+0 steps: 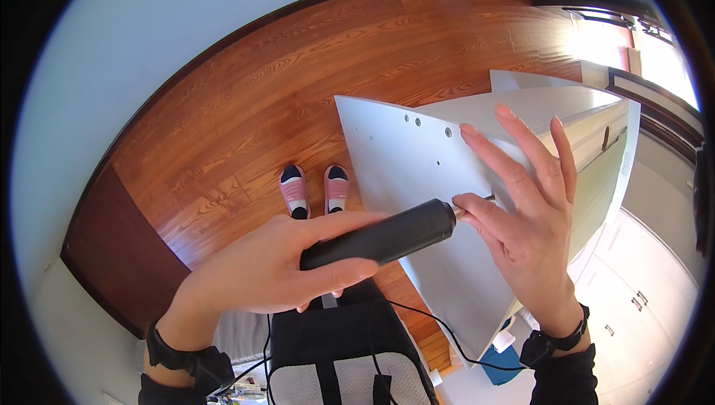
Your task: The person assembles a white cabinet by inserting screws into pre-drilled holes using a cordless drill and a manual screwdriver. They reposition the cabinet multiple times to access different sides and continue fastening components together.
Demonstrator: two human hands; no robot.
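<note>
Nearest the body: a black-and-grey mesh pack on the chest, w/ a thin black cable running off to the right. Both wrists carry black bands.

Left hand is closed round the rear half of a matte black cylindrical powered screwdriver, thumb along the top, fingers curled under. The tool's long axis runs from lower left to upper right, nearly level, nose pointing right and a bit away from the body.

Right hand sits right at the nose end: thumb & forefinger pinch the thin metal bit where it leaves the barrel, other three fingers spread open and fanned upward. So the left hand carries the tool's weight; the right is the nearer one to the tip. What the bit meets is hidden behind the fingers, can't tell.

Just beyond the tip: a flat white board panel w/ small drilled holes near its upper edge, part of a white furniture carcass lying on its side. The tool points across this panel's face.

Farther down: feet in pink-and-white shoes on a glossy reddish wood floor. White cabinet doors w/ small handles at far right, a blue object under the panel's low edge.
</note>
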